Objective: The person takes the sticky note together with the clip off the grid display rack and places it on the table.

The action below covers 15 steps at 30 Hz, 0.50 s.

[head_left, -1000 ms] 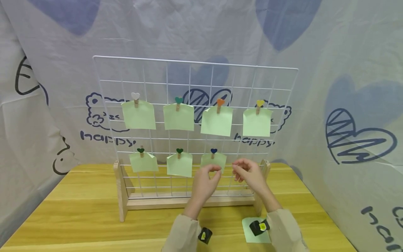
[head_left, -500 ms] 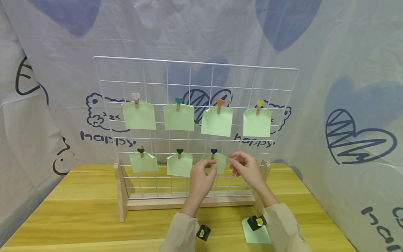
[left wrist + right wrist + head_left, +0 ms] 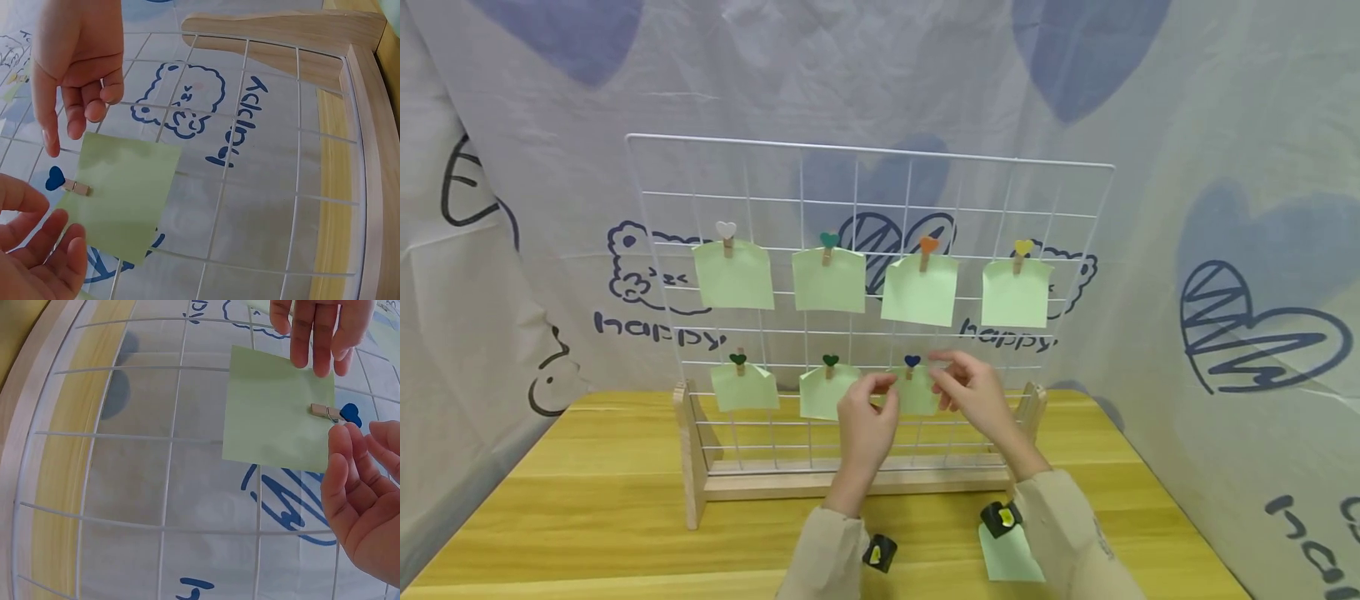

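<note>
A pale green paper note (image 3: pixel 917 400) hangs in the lower row of a white wire grid, held by a small wooden clothespin with a blue heart (image 3: pixel 55 179). My left hand (image 3: pixel 867 421) is just left of this note, its fingers loosely bent and holding nothing. On the other side, my right hand (image 3: pixel 976 398) has its fingertips close to the clothespin, with thumb and forefinger apart. The right wrist view shows the fingers of both hands flanking the note (image 3: pixel 278 412), nothing between them.
Several more green notes (image 3: pixel 733 275) hang from heart clothespins on the grid. The grid stands in a wooden base (image 3: pixel 850 485) on a wooden table (image 3: pixel 550 533). Another green note (image 3: pixel 1011 557) lies on the table by the right sleeve. A printed cloth (image 3: pixel 970 75) hangs behind.
Both hands have moved left and slightly upward; the right hand is now closer to the blue-heart clothespin. The loose note on the table is less covered by the right wrist strap.
</note>
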Tool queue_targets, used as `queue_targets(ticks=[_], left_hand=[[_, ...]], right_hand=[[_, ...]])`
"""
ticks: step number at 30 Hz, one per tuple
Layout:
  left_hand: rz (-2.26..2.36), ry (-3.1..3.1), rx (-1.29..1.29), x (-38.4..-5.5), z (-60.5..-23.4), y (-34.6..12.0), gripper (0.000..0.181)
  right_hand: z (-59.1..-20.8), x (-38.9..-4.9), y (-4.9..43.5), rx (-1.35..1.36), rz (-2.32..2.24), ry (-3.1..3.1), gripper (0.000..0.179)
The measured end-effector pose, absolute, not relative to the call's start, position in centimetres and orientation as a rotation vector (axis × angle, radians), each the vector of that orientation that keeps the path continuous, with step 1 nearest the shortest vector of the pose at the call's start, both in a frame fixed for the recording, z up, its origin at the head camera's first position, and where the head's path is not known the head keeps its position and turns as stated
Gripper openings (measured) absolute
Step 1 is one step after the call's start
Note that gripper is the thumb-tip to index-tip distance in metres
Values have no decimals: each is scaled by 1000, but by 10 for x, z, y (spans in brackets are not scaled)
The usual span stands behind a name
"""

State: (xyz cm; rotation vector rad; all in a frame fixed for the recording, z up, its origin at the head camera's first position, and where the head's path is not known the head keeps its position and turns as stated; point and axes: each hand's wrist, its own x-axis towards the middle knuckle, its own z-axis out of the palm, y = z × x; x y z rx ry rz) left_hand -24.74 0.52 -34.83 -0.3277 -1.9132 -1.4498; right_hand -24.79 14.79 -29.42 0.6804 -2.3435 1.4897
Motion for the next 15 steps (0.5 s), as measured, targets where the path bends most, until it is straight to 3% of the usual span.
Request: queue_targets(ticks=[9, 15], left_hand=[[-1405, -1857, -325, -245, -347, 4, 11], [-1388, -1867, -291, -241, -347, 5, 10]], right_hand=[[-285, -249, 140, 733, 1374, -2433, 32], [-297, -269, 143, 751, 1336, -2480, 37]])
